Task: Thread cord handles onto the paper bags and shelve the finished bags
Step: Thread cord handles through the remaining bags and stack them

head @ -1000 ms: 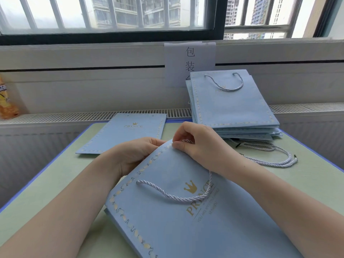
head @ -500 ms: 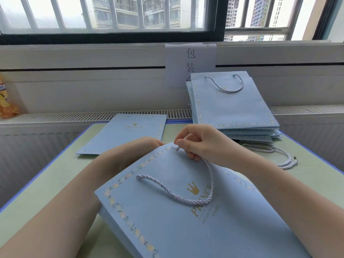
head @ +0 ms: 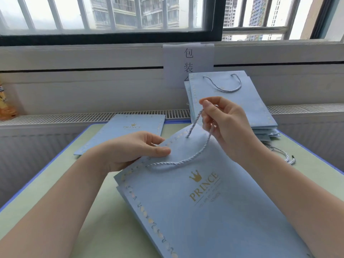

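Threading: the person was partway through fitting a cord (head: 186,161) to the blue bag (head: 214,202) that lay tilted on the table (head: 55,183), directly before them.
Right hand: the right hand (head: 227,125) was lifted above the bag's top edge, its thumb and fingers pinching the cord's free end, which rose taut from a hole near that edge.
Left hand: the left hand (head: 134,149) gripped the bag's top edge, thumb flat on the front face, the other fingers tucked behind it.
Cord: from the pinch a second strand dropped back over the bag's face and curved towards the hole by the left thumb, so it lay as a slack loop on the bag.
Step in hand: to my eye, drawing the end through the second hole on this side.
Next move: it seemed to call for a steady pull and a knot or stop inside the bag, so the end would not slip back out; whether one was tied already I could not tell.
Finished pile: a stack of bags (head: 232,108) with handles stood beyond the bag, against the wall.
Waiting: one flat bag (head: 128,131) without a handle lay beyond the bag's left side, and spare cords (head: 286,157) lay beyond its right side.
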`<state>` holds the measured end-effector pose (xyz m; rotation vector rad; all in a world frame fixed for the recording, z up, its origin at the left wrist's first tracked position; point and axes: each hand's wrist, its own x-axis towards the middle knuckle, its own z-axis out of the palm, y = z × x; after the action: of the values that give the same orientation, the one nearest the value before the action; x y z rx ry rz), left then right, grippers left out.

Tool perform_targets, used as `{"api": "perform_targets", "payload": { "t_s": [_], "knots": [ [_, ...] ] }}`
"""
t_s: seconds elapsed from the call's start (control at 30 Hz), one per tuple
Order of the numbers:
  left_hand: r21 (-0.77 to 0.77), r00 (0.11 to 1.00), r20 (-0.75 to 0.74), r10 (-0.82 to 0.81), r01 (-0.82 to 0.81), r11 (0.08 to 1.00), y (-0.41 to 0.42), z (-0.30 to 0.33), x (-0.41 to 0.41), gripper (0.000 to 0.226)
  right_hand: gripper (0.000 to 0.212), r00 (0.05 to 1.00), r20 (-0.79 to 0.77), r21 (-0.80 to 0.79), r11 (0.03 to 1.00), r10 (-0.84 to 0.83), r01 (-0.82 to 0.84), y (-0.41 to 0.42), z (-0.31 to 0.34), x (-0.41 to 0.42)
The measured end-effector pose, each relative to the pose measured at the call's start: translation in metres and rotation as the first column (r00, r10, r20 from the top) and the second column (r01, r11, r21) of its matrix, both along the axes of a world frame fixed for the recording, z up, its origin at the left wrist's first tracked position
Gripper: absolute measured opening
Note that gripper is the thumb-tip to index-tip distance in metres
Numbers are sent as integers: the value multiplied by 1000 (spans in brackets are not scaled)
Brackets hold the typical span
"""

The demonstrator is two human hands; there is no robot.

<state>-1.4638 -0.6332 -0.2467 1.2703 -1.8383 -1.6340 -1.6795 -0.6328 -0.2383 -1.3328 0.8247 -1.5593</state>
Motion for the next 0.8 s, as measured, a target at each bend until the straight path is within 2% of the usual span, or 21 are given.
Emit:
{"api": "perform_targets", "payload": {
  "t_s": [0.03,0.1,0.13,0.17,0.2,0.23,0.27,0.33,0.43,0.5,0.6,0.7,0.8],
  "knots": [
    [-8,1000,27,-2,2,1000,0,0,0,27,10,1000,20,-8,1000,-6,6,1,2,-1],
    [-34,996,79,34,-31,999,-1,-2,-1,27,10,998,-40,-89,995,-39,35,5,6,-4],
    [-46,994,98,50,-46,998,-1,-3,-2,26,12,983,-148,-179,980,-108,81,6,5,-6],
    [-62,990,122,68,-60,996,-1,-3,-2,24,14,914,-319,-312,938,-251,149,6,3,-9],
    [-90,984,149,93,-80,993,-2,-4,-3,21,16,744,-494,-474,857,-450,204,4,0,-13],
    [-130,975,179,131,-109,986,-2,-4,-3,19,18,513,-597,-608,765,-617,214,0,-2,-18],
    [-179,960,219,174,-136,974,-3,-5,-4,17,20,341,-645,-656,725,-683,212,-6,-4,-23],
    [-287,911,328,248,-154,945,-6,-7,-7,14,19,188,-792,-536,809,-581,243,-15,-8,-32],
    [-431,824,465,325,-110,895,-8,-13,-12,20,17,-84,-967,-253,930,-239,266,-24,-18,-41],
    [-450,792,509,337,-89,889,-8,-16,-14,28,18,-140,-982,-161,953,-127,259,-26,-24,-42],
    [-448,772,545,328,-62,892,-8,-18,-15,31,19,-127,-990,-88,965,-58,246,-28,-28,-38],
    [-451,774,545,322,-53,891,-6,-14,-14,31,12,-171,-985,-9,973,32,230,-26,-33,-33],
    [-448,804,515,299,-45,893,-2,-3,-12,26,11,-176,-984,-32,972,10,232,-27,-33,-34]
  ]
}}
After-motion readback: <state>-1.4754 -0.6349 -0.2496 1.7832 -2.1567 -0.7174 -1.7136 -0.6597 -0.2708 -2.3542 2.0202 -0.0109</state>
